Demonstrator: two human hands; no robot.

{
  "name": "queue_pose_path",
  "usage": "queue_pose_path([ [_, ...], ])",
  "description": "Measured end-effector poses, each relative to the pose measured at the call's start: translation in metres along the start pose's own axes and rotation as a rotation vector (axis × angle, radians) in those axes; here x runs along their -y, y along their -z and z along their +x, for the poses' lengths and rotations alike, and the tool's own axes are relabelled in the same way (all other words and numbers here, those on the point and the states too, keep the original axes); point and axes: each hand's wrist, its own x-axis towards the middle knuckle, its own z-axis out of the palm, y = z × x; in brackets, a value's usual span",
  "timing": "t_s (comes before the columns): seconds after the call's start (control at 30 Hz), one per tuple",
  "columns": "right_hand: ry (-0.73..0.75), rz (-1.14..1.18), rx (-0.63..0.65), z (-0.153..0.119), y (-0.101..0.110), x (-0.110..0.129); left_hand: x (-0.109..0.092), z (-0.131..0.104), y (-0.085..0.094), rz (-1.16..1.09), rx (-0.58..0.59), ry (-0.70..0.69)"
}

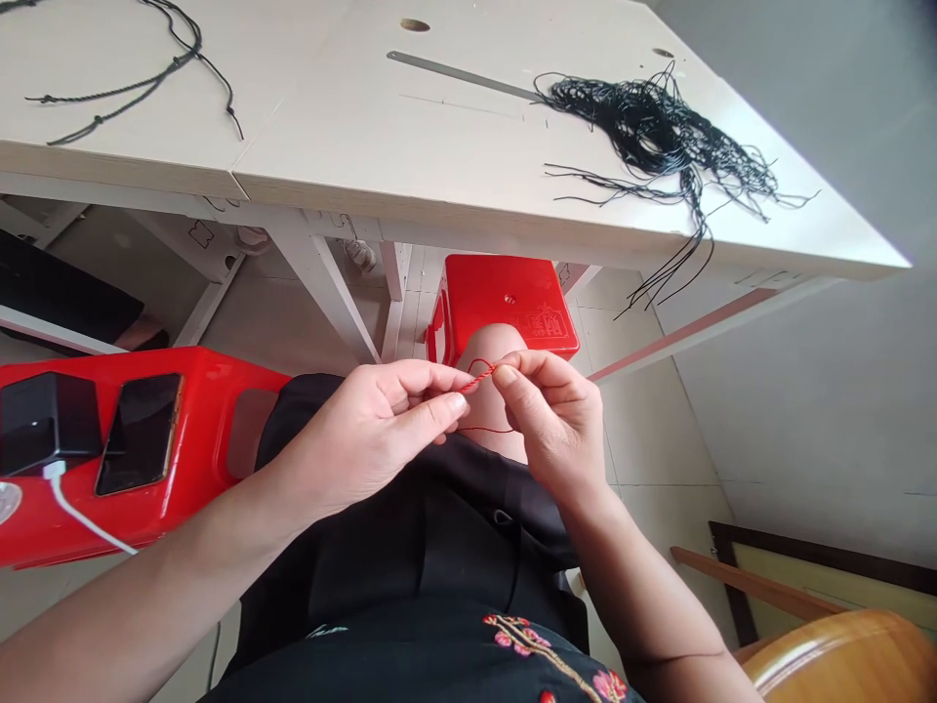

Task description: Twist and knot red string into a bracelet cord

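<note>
The left hand [381,420] is partly curled, thumb and fingers pinching a twisted red cord [479,379], held above the knee [498,342] between both hands. The right hand [556,420] pinches the cord's right end, fingertips closed. Good handling probably means steady tension, with the thin loose strand [487,430] kept clear. At left, a round sticker [7,501] is cut off, unreadable; farther right, a red stool [475,283] bears embossed characters [552,324], too faint to read surely.

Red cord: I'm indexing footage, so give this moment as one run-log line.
left grip: pinching red cord | right grip: pinching same cord | red cord: twisted section between both grips | black cord bundle: on table
</note>
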Motion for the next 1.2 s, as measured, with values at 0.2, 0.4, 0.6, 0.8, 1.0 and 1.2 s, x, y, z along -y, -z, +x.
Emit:
queue_pose_path([
  [0.2,0.11,-0.164,0.011,-0.005,-0.001,0.001,0.001,-0.001,0.0,0.132,-0.057,-0.089],
  [0.4,0.297,-0.352,0.008,-0.008,-0.002,0.0,0.002,0.0,-0.001,0.219,-0.109,-0.168],
  [0.6,0.457,-0.5,0.008,-0.008,-0.003,-0.002,0.002,0.002,-0.001,0.261,-0.129,-0.214],
  [0.8,0.375,-0.422,0.039,-0.007,-0.006,0.0,0.005,0.0,0.0,0.355,-0.17,-0.287],
  [1.0,0.373,-0.366,0.044,-0.007,-0.007,-0.001,0.009,-0.001,-0.004,0.372,-0.272,-0.392],
  [1.2,0.405,-0.373,0.053,-0.008,-0.01,-0.001,0.009,-0.001,-0.002,0.469,-0.32,-0.559],
])
